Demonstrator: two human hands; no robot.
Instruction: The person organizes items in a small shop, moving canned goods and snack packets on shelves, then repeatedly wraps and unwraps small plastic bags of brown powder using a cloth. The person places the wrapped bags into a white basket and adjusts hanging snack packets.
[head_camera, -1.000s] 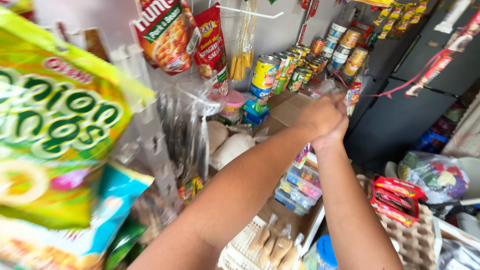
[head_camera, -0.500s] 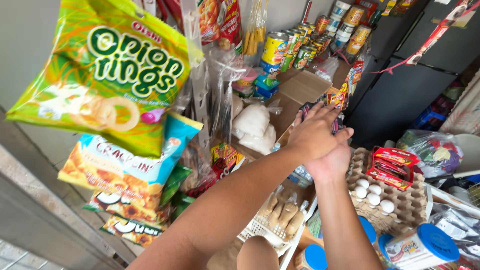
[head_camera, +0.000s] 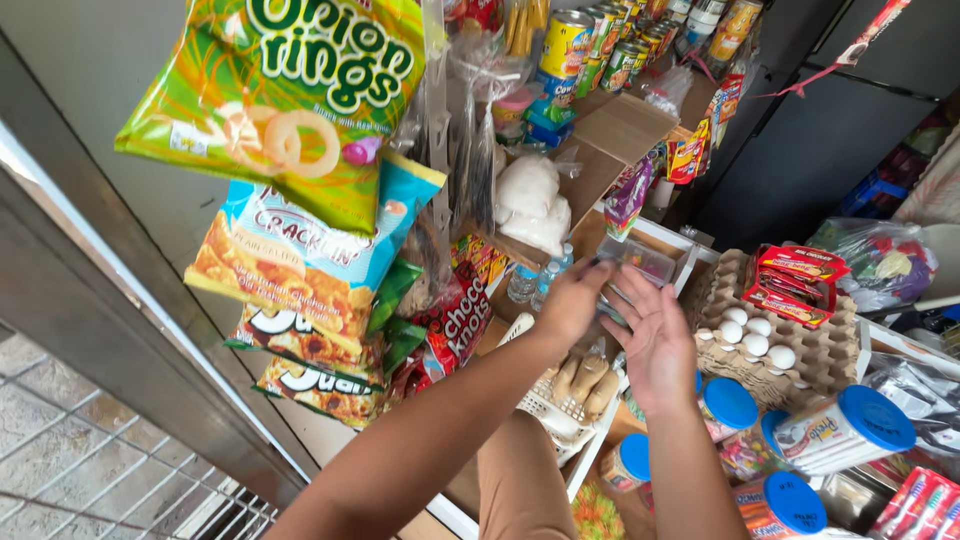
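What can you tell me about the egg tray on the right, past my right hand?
The egg tray is a moulded, brownish pulp-card carton with rows of cup-shaped wells, lying flat among the shop goods. Most wells are bare; about five white eggs sit clustered at its near-left side. Red snack packets lie across its far part. Blue-lidded clear jars stand against its near edge. The right hand is to its left and does not touch it.
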